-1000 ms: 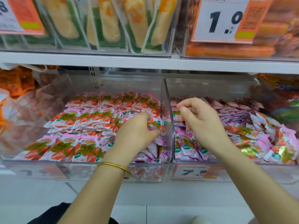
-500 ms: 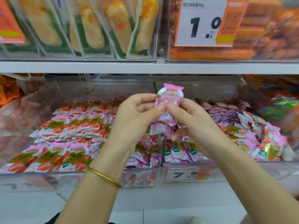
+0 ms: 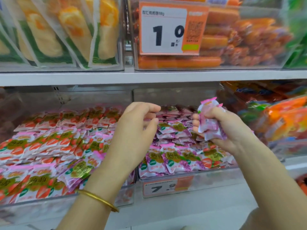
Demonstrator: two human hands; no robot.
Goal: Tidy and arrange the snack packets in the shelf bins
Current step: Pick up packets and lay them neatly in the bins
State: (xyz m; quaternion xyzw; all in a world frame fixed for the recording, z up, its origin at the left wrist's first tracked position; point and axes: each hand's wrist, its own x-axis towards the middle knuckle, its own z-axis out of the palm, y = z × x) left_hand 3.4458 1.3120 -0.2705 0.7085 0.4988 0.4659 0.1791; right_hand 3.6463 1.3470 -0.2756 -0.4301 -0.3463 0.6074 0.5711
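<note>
Two clear shelf bins stand side by side. The left bin [image 3: 41, 200] holds rows of red-and-pink snack packets [image 3: 49, 143], with a few purple ones at its right end. The right bin [image 3: 207, 177] holds purple-and-pink packets [image 3: 172, 133] and a few red ones. My right hand [image 3: 221, 130] grips a small bunch of purple packets [image 3: 210, 120] above the right bin. My left hand [image 3: 136, 133] hovers over the divider between the bins, fingers loosely curled, holding nothing.
A price tag reading 7.9 [image 3: 166, 186] hangs on the right bin's front. The upper shelf [image 3: 149, 75] carries yellow-green packs [image 3: 66, 35] and orange sausages [image 3: 224, 42] behind a 1.0 tag [image 3: 167, 30]. Orange snack bags [image 3: 282, 120] fill the bin further right.
Both hands pinched one pink packet together half a second ago. Now the right hand has pulled the packets off to the right and the left hand has let go.
</note>
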